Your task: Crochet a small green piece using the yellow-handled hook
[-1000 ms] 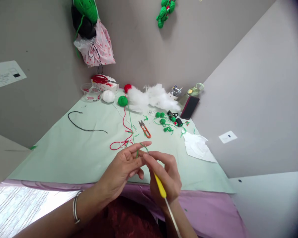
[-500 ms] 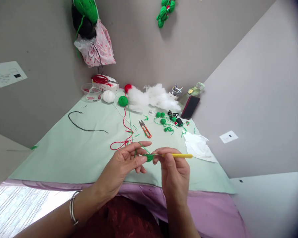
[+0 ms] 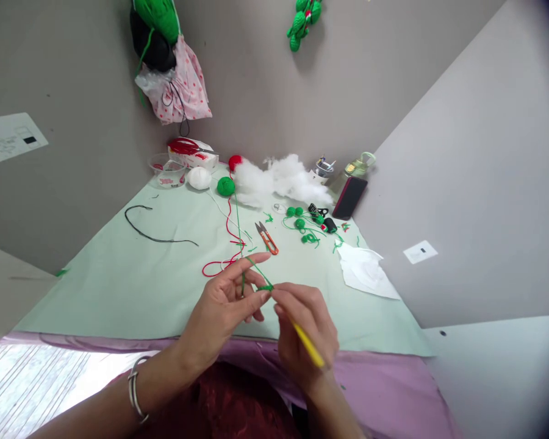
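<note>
Our left hand point(image 3: 231, 302) pinches the small green piece point(image 3: 266, 288), green yarn point(image 3: 260, 272) over the index finger point(image 3: 260, 258); our right hand point(image 3: 318, 326) grips the yellow hook point(image 3: 308, 345). Piece is above the table point(image 3: 96, 292), near its front edge. Looks mid-stitch; next loop probably wants steady tension.

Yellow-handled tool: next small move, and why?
Probably catch the green strand with the yellow-handled tool: the strand runs straight from the left hand to the green piece it pinches, and the right hand holds the tool right by that piece. Tip not discernible.
</note>
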